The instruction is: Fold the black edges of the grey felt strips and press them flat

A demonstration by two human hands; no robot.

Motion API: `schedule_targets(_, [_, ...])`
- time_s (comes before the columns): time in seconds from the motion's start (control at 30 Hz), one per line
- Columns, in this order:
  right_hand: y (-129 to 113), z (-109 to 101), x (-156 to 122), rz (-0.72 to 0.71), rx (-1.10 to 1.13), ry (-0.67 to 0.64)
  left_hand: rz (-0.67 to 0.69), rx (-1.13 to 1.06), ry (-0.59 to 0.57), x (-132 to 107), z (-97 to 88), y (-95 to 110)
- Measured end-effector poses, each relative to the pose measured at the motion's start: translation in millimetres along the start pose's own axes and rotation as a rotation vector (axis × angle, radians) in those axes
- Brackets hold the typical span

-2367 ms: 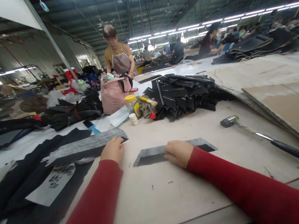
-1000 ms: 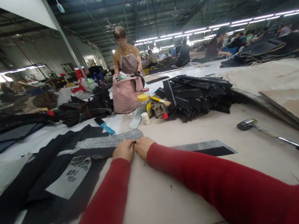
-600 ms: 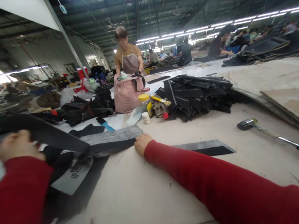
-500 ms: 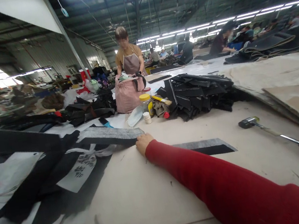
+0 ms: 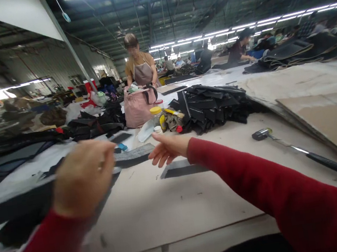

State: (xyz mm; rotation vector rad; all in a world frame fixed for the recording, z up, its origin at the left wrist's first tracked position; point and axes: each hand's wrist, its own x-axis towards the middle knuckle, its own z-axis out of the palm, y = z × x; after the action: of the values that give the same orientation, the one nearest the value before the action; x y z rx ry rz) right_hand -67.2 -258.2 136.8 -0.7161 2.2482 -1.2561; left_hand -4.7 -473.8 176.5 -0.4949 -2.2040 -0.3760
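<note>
My right hand (image 5: pixel 170 148) is open with fingers apart, palm facing left, just above the board. Near its fingertips lies a grey-and-black strip (image 5: pixel 134 155). Below the hand is another black strip with a grey edge (image 5: pixel 184 168), partly covered by my forearm. My left hand (image 5: pixel 83 177), blurred by motion, is raised at the left with fingers curled in. What it holds, if anything, is hidden. Behind it lie black pieces (image 5: pixel 15 205) over white sheets. Both strips near the right hand lie on a pale board (image 5: pixel 170 215).
A mallet (image 5: pixel 262 134) with a black handle lies at the right beside stacked boards (image 5: pixel 325 126). Farther back are a heap of black strips (image 5: pixel 213 106), a yellow-lidded jar (image 5: pixel 156 117), a brush (image 5: pixel 174 112) and a pink bag (image 5: pixel 138 107). A person (image 5: pixel 142 68) in an apron stands behind the bag.
My right hand has come off the end of the grey-and-black strip and opened. My left hand has come into view at the left. The view has shifted slightly.
</note>
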Motion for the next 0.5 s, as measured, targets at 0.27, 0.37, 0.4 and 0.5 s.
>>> schedule_targets(0.27, [42, -11, -78, 0.047, 0.002, 0.129, 0.27, -0.317, -0.446, -31, 81.8, 100])
schedule_targets(0.37, [58, -23, -105, -0.11, -0.07, 0.291, 0.091, -0.466, -0.705, -16, 90.4, 87])
schedule_targets(0.4, [63, -28, -114, -0.138, -0.055, 0.353, 0.06, -0.515, -0.839, -11, 94.4, 80])
schedule_targets(0.5, [83, -43, -137, -0.124, 0.055, 0.571, -0.02, -0.639, -1.097, -3, 110.2, 58])
